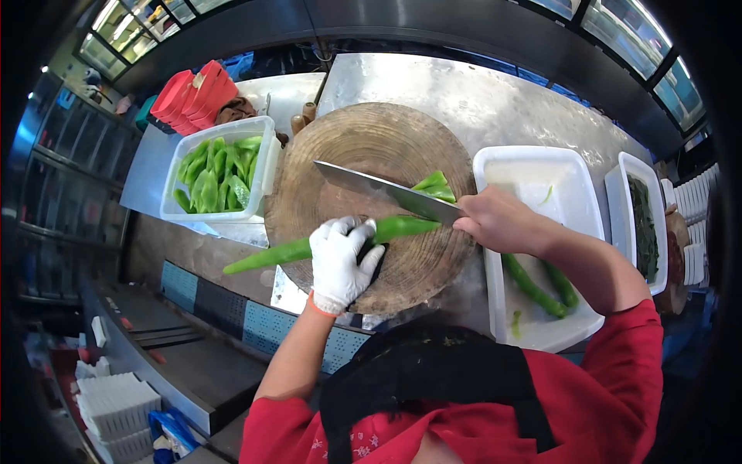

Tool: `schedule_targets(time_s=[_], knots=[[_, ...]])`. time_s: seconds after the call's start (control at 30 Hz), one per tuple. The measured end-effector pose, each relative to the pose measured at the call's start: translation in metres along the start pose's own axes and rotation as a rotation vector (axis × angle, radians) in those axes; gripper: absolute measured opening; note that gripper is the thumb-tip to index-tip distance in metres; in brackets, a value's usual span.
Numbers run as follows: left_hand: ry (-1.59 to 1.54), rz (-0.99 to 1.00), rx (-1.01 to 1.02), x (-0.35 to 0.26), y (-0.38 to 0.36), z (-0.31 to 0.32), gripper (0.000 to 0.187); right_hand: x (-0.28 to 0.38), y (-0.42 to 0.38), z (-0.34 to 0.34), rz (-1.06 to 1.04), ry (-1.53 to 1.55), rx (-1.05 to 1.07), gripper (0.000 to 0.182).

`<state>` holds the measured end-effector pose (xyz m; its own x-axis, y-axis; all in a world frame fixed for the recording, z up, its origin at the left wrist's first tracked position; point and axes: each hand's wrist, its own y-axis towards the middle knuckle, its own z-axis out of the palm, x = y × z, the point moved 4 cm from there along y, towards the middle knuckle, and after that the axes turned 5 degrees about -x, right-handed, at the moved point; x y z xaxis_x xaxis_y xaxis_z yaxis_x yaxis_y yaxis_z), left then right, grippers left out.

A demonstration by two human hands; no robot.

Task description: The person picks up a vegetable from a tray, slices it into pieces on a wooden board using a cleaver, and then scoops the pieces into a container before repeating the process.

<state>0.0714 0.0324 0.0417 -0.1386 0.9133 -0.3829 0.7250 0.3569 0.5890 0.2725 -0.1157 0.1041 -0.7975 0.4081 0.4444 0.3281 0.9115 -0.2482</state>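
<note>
My left hand [337, 264], in a white glove with an orange cuff, grips a long green pepper [270, 257] and presses it on a round wooden chopping block [309, 155]. The pepper's pointed end sticks out past the block's left edge. My bare right hand [496, 222] is closed around the handle of a broad kitchen knife [379, 189]. Its blade slants to the upper left over the block, with the edge near the pepper's right end. Just behind the blade lie cut green pepper pieces [437, 185].
A clear plastic box [268, 155] of cut green pepper pieces stands on the left, with red baskets [193, 97] behind it. On the right, a white tub [576, 162] holds whole green peppers [533, 290]. Beyond it sits a white tray [618, 201] of dark greens.
</note>
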Motion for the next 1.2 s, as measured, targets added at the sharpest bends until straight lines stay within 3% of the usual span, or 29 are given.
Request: schedule_targets(time_s=[0.07, 0.13, 0.3, 0.4, 0.47, 0.6, 0.73, 0.83, 1.0, 1.13, 1.2], knots=[[-0.043, -0.004, 0.030, 0.001, -0.011, 0.005, 0.030, 0.000, -0.010, 0.000, -0.067, 0.022, 0.001, 0.025], [-0.059, 0.050, -0.066, -0.001, -0.015, 0.004, 0.027, 0.008, -0.018, -0.006, -0.058, -0.018, 0.051, 0.025], [-0.100, 0.010, -0.084, 0.005, -0.017, 0.012, 0.025, 0.024, -0.017, -0.012, -0.002, -0.158, 0.177, 0.025], [-0.077, 0.004, -0.106, 0.002, -0.020, 0.014, 0.023, 0.023, 0.001, 0.010, -0.090, -0.200, 0.224, 0.025], [-0.013, 0.018, -0.117, -0.002, -0.018, 0.010, 0.022, 0.028, 0.016, 0.032, -0.282, -0.086, 0.012, 0.025], [-0.002, -0.018, 0.026, 0.005, -0.011, -0.005, 0.021, 0.036, 0.018, 0.043, -0.363, -0.122, -0.025, 0.024], [0.099, -0.180, 0.208, 0.023, -0.021, -0.018, 0.021, 0.040, 0.012, 0.033, -0.269, -0.120, 0.064, 0.025], [0.056, -0.008, -0.001, 0.006, -0.040, -0.020, 0.026, 0.048, 0.000, 0.017, -0.269, -0.088, 0.017, 0.026], [0.006, 0.000, -0.070, 0.004, -0.051, -0.015, 0.031, 0.061, -0.009, 0.011, -0.110, -0.099, 0.238, 0.028], [-0.036, 0.016, -0.109, 0.002, -0.056, -0.013, 0.031, 0.063, 0.008, 0.029, -0.170, -0.075, 0.265, 0.029], [0.001, 0.019, -0.129, 0.000, -0.058, -0.014, 0.030, 0.065, 0.019, 0.046, -0.249, 0.058, 0.176, 0.030]])
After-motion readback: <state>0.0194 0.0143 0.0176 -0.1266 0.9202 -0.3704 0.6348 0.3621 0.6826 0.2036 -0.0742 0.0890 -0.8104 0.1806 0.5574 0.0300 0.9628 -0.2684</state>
